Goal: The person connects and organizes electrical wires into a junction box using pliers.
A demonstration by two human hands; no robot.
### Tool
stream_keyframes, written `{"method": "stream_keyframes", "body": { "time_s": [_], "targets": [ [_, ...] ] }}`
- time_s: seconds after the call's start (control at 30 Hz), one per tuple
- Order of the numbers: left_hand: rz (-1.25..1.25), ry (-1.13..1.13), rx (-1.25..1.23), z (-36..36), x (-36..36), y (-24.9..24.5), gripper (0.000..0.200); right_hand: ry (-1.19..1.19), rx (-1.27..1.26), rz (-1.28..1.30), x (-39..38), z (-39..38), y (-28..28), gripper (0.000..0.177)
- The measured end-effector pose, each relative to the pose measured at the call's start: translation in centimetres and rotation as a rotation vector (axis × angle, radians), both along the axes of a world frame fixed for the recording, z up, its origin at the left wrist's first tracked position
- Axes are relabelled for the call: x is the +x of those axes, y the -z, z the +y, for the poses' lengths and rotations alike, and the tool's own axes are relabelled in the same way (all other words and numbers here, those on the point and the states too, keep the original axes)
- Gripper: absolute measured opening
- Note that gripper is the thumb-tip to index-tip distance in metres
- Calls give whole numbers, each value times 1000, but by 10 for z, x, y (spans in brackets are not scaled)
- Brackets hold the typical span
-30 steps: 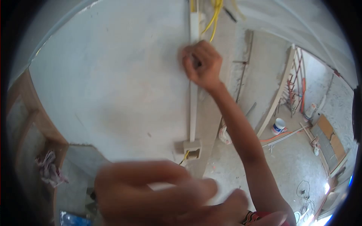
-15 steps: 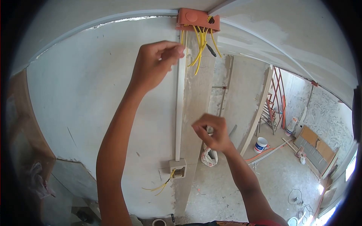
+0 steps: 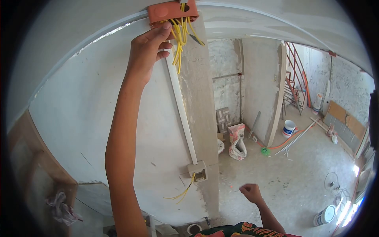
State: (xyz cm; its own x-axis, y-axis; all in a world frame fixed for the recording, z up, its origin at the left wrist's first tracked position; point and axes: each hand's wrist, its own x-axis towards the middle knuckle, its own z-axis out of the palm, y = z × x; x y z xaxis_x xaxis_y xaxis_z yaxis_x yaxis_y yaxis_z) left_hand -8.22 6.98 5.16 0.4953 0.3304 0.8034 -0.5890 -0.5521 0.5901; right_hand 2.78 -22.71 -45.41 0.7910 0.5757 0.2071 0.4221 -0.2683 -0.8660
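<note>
My left hand [image 3: 152,45] is raised to the lower edge of an orange junction box [image 3: 171,12] high on the wall. Its thumb and forefinger are pinched at the yellow wires [image 3: 179,39] hanging from the box; its other fingers are curled. A dark-wrapped end [image 3: 195,38] shows on one of the wires. Just below that hand, white conduit [image 3: 181,110] slants down to a small wall box [image 3: 197,172], where more yellow wires [image 3: 183,193] stick out. My right hand [image 3: 252,192] is low over the floor with fingers closed; anything inside them is hidden.
Open sacks [image 3: 237,142] stand by the wall's foot. Farther back are a white bucket [image 3: 289,127], a red metal staircase [image 3: 293,87] and leaning cardboard [image 3: 343,118]. Another bucket [image 3: 325,215] is at the lower right, near a tangled cable [image 3: 335,183].
My left hand has reached the yellow wires under the orange box. My right hand has dropped from mid-height down toward my body. The view has shifted to the right.
</note>
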Motion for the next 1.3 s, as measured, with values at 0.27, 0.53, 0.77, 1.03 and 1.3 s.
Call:
{"method": "stream_keyframes", "body": {
  "time_s": [0.27,0.53,0.77,1.03,1.3],
  "targets": [
    [43,142,-15,6,-5,-9,26,-69,-317,123,-45,-29,134,24],
    [203,373,-168,11,-20,-17,22,-156,-379,119,-51,-8,161,24],
    [172,354,-154,-1,-23,-16,30,-168,-332,60,-41,7,155,20],
    [135,59,7,17,-24,-7,29,-207,-218,96,-47,24,129,18],
    [218,-141,158,30,-21,0,29,-257,-142,114,-52,36,118,17]
  ]
}}
